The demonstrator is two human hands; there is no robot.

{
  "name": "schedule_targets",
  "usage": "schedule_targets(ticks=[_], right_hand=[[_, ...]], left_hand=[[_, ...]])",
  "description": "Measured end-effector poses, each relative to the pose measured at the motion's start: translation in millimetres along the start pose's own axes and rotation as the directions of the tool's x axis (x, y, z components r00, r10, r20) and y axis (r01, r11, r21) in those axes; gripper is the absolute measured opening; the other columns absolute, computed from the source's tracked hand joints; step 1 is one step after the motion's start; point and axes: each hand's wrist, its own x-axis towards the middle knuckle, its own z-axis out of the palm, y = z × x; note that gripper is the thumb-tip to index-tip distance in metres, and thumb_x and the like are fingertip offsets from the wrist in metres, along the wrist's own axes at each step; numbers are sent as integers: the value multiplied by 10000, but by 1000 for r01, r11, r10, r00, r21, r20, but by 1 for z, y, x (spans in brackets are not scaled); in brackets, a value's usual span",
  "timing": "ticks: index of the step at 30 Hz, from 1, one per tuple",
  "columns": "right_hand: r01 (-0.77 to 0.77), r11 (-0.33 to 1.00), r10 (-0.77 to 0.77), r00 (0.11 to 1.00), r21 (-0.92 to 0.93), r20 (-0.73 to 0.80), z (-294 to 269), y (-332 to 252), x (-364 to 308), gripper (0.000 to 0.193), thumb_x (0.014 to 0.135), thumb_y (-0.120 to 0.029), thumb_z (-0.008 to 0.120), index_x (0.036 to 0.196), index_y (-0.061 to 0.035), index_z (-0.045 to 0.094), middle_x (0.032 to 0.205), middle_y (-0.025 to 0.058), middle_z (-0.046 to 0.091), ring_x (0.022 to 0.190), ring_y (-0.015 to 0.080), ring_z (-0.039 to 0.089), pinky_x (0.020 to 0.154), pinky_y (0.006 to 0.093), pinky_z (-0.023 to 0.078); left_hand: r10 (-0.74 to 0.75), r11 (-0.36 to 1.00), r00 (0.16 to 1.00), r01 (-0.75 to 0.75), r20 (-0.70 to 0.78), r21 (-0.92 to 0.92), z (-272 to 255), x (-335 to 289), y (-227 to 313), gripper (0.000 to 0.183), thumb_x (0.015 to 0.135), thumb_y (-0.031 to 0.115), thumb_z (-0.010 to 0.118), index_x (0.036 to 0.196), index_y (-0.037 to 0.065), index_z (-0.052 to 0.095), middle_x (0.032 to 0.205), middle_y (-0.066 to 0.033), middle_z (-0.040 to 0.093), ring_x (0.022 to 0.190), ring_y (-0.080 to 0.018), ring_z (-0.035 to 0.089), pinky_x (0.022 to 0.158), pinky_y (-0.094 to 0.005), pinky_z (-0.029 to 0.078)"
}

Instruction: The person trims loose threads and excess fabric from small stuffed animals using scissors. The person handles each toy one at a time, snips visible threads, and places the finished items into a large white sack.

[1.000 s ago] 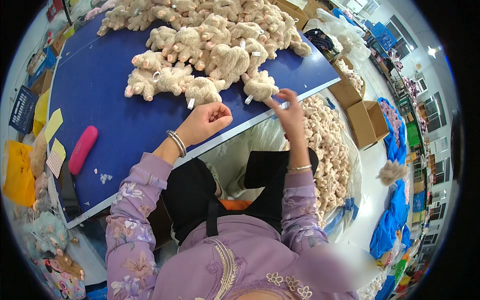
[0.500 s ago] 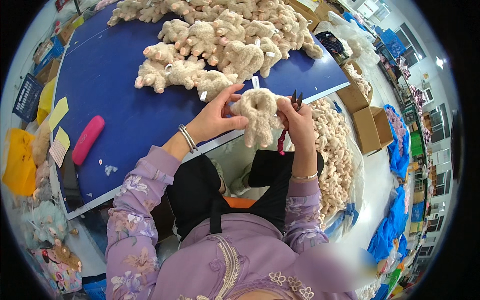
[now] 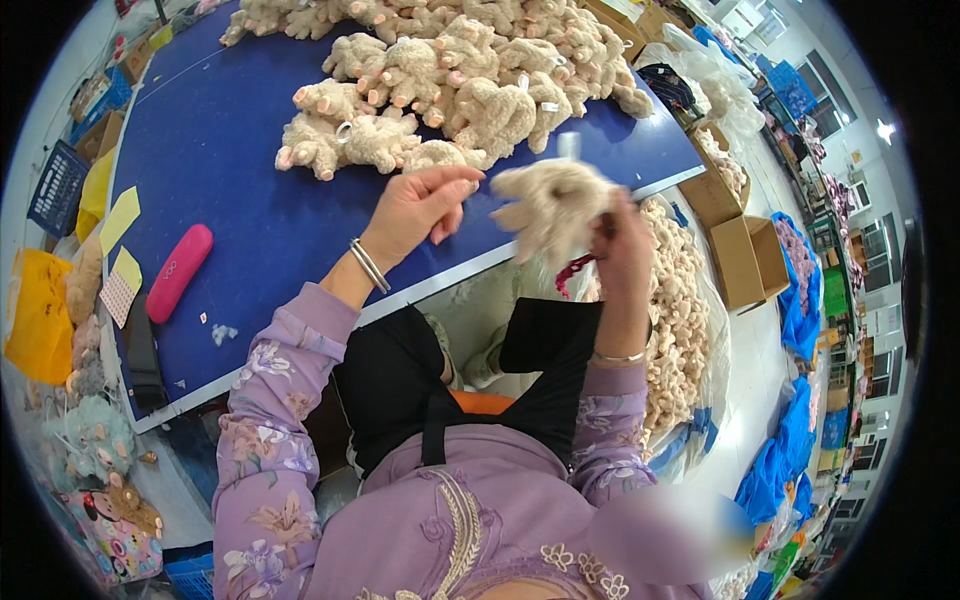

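Observation:
My right hand (image 3: 625, 250) grips a cream plush toy body (image 3: 555, 200) by its side, and motion blurs the toy. A white tag stands up from its top. The same hand holds small scissors; their red-wrapped handle (image 3: 573, 272) shows below the palm, while the blades are too smeared to make out. Just left of the toy and apart from it is my left hand (image 3: 418, 212). Its thumb and forefinger are pinched together over the table's near edge, and whatever may be between them is too small to name.
A heap of cream plush toys (image 3: 490, 110) covers the far part of the blue table (image 3: 230, 130). On its left lie a pink case (image 3: 180, 273) and yellow paper (image 3: 120, 220). More plush pieces (image 3: 675, 330) fill a bag at my right, near an open cardboard box (image 3: 748, 262).
My left hand has let go of the plush toy and closed into a pinch. My right hand has moved slightly up and right, tilting the toy.

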Motion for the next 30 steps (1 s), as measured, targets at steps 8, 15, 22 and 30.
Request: schedule_targets(ticks=[8,15,22,30], right_hand=[[362,844,-433,895,396,104,-53,-49,32,253,939,-269,523,966,-44,635,968,67,678,438,37,271,422,220,222],[490,634,-221,856,-598,467,105,51,9,429,783,-235,766,1105,-10,595,912,152,689,857,221,668,761,351,510],[334,897,-270,933,-290,240,102,56,21,237,828,-64,664,1031,33,590,831,52,644,774,100,577,695,254,486],[473,814,-286,831,-337,477,95,46,-31,255,809,7,684,1037,-32,578,901,9,628,630,19,483,526,180,364]], left_hand=[[209,966,894,-252,-397,-59,-14,10,-2,298,1002,275,469,969,32,638,630,18,514,508,-33,393,457,-178,309],[360,919,797,-393,-485,37,-24,11,-2,215,992,216,512,951,30,613,714,30,548,618,-21,445,565,-173,367],[295,955,834,-273,-466,116,-25,17,-8,237,977,235,542,1062,14,567,895,1,596,782,-49,521,667,-193,431],[200,978,947,-210,-249,-13,0,6,-10,577,905,227,629,1385,31,375,1173,-86,549,974,-91,565,736,-251,527]])
